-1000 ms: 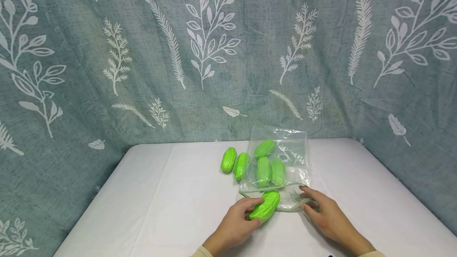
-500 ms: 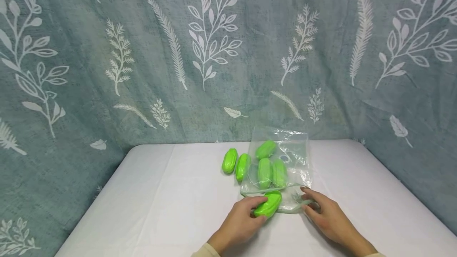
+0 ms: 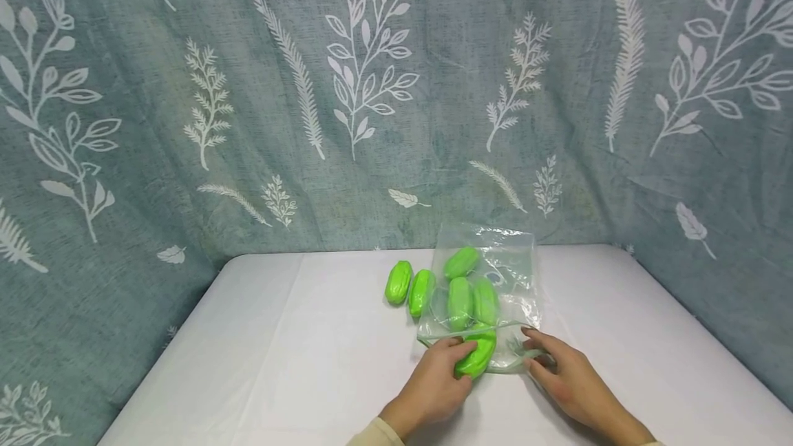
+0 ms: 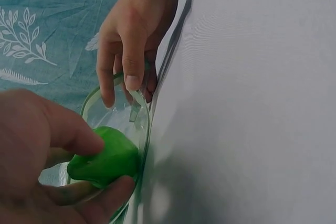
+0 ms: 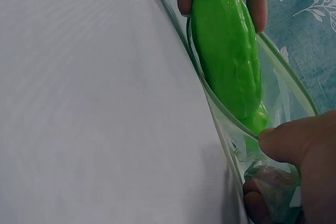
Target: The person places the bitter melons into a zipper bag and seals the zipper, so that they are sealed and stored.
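Observation:
My left hand (image 3: 436, 384) grips a glossy, ridged, bright green gourd-like piece (image 3: 476, 356) between thumb and fingers. In the right wrist view, this green piece (image 5: 226, 51) points lengthwise into the mouth of a clear zip bag (image 3: 520, 281). My right hand (image 3: 570, 380) pinches the bag's pale green rim and holds the mouth apart; in the left wrist view that rim (image 4: 147, 129) curves around the green piece (image 4: 107, 158). Three similar green pieces (image 3: 460, 303) lie inside the bag, seen through the plastic.
Two more green pieces (image 3: 398, 282) lie side by side left of the bag, the nearer one close against its edge. The white-covered table (image 3: 297, 356) ends at a blue-green curtain (image 3: 279, 122) with white leaf prints behind and at both sides.
My left hand has moved right and slightly inward, carrying the green piece from in front of the bag's mouth into its opening. My right hand stays at the rim.

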Demonstrator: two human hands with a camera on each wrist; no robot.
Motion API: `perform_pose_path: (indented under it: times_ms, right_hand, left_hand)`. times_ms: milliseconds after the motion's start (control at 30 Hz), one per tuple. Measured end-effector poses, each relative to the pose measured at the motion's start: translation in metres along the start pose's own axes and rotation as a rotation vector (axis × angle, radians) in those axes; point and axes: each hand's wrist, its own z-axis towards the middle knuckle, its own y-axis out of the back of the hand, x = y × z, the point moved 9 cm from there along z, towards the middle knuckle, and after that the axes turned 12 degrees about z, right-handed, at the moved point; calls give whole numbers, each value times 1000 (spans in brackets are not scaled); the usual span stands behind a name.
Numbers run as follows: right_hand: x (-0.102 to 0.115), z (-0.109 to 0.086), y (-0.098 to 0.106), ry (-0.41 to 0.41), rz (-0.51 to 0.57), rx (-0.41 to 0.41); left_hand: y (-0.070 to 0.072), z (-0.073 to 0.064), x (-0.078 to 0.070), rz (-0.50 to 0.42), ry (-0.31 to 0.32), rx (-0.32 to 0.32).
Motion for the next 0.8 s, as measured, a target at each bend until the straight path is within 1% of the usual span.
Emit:
perform_pose_path:
  times_ms: [300,533,633,700,800]
  right_hand:
    - [0,2,-2,-8,-1,6]
    - [3,2,0,26,-9,-17]
    - [3,1,0,38,-6,-24]
    - [4,1,1,44,-3,-26]
    - [3,1,1,31,-7,-20]
  left_hand:
    - [-4,4,-2,116,-8,-13]
    - [-4,7,0,169,-6,-20]
    - [-5,6,1,195,-6,-44]
    - [-4,4,1,220,-17,-69]
    - [-1,1,-1,258,-43,-101]
